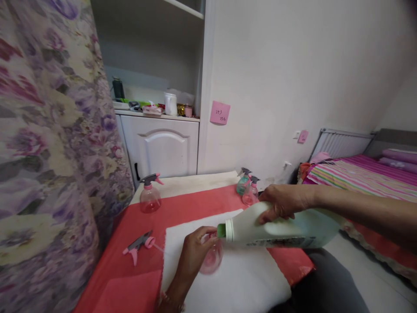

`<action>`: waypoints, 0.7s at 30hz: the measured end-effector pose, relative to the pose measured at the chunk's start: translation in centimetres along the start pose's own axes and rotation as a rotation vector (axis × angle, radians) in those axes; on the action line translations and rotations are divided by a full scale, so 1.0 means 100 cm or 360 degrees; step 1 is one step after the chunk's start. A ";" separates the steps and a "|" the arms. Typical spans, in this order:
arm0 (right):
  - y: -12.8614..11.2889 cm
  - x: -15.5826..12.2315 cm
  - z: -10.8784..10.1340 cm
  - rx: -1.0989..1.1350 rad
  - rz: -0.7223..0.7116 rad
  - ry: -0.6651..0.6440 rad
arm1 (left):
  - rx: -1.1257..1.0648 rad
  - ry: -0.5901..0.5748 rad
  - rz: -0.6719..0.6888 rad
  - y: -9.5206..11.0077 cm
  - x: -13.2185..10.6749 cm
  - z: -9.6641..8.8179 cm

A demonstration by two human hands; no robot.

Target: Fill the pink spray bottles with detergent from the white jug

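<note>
My left hand (194, 252) is wrapped round a small pink spray bottle body (211, 257) that stands on a white cloth (241, 278), its top off. My right hand (282, 202) grips a large white jug (283, 230) by its handle and holds it tipped on its side, the green spout (221, 230) right at the pink bottle's mouth. A loose pink and grey spray head (138, 247) lies on the red table cover (137, 217), to the left of my left hand.
Another pink spray bottle (150, 198) stands at the table's back left. A teal (243, 182) and a pink one (251, 193) stand at the back right. A floral curtain (48, 152) hangs at left, a white cupboard (159, 145) behind, a striped bed (365, 178) at right.
</note>
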State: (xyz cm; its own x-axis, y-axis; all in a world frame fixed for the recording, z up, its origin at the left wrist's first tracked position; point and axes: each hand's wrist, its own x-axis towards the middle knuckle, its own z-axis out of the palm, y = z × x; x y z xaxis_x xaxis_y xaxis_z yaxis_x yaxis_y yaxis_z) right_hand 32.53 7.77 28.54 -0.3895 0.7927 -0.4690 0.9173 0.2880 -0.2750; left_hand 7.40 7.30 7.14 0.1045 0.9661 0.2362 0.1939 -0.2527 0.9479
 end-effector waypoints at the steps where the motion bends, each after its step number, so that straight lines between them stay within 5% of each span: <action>1: 0.000 0.000 0.000 -0.0002 -0.0001 -0.0001 | 0.0001 0.0001 0.0000 0.000 0.000 0.000; 21: 0.001 0.000 -0.001 -0.0006 -0.0040 -0.0033 | 0.0032 -0.0001 -0.0012 0.006 -0.001 -0.001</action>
State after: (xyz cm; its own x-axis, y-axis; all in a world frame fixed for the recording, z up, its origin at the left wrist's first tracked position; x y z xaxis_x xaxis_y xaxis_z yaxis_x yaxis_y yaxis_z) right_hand 32.58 7.86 28.57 -0.4139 0.7739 -0.4794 0.9075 0.3096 -0.2838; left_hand 7.42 7.05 7.66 0.1036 0.9680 0.2287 0.2141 -0.2462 0.9453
